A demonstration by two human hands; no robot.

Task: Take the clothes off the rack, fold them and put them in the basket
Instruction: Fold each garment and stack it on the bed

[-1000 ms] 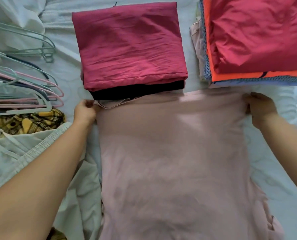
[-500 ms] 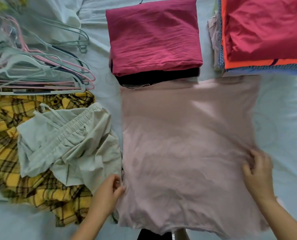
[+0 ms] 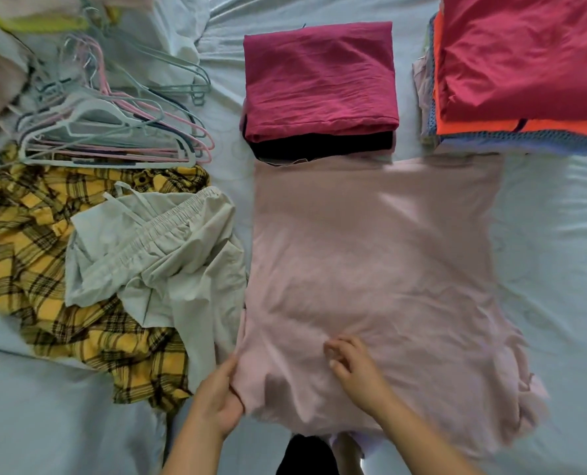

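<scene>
- Left hand (image 3: 216, 399) grips the near-left edge of the pink shirt (image 3: 370, 269), thumb on top and fingers curled under the cloth; right hand (image 3: 357, 371) rests on top of the shirt just beside it, fingers bent and pinching at the fabric.
- Pale blue-white bedsheet (image 3: 542, 234) covers the whole surface, wrinkled in places.
- Pink shirt lies spread flat in the middle of the bed, pale, soft-looking, lightly creased; its far edge touches the magenta pile, its near hem is bunched around the hands.
- Yellow plaid garment (image 3: 21, 234) sprawls unfolded at left, with crumpled white shorts (image 3: 155, 255) lying on it, elastic waistband showing.
- Red pile (image 3: 524, 70) sits at far right: folded red cloth over orange and blue layers.
- Magenta pile (image 3: 319, 80) sits at far centre, folded magenta cloth on something black.
- Hangers (image 3: 114, 128), pink, white and grey-blue, lie heaped at far left.
</scene>
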